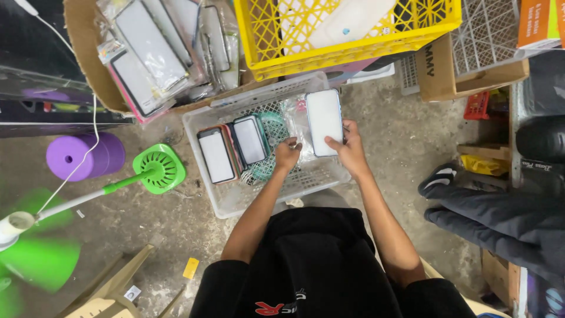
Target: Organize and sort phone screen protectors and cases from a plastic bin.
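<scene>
My right hand (352, 150) grips a phone case with a white backing card (324, 121) by its lower edge, holding it above a white plastic basket (235, 203). My left hand (287, 154) pinches the clear plastic sleeve (294, 118) just left of that case. Inside the basket two more carded phone cases (216, 155) (249, 140) lie side by side at the left, over a teal mesh item (268, 168).
A cardboard box (88, 59) of bagged phone cases lies at the top left and a yellow crate (341, 47) at the top. A green fan (159, 169) on a white pole and a purple spool (82, 154) stand left. Another person's dark-clad legs (500, 221) rest at right.
</scene>
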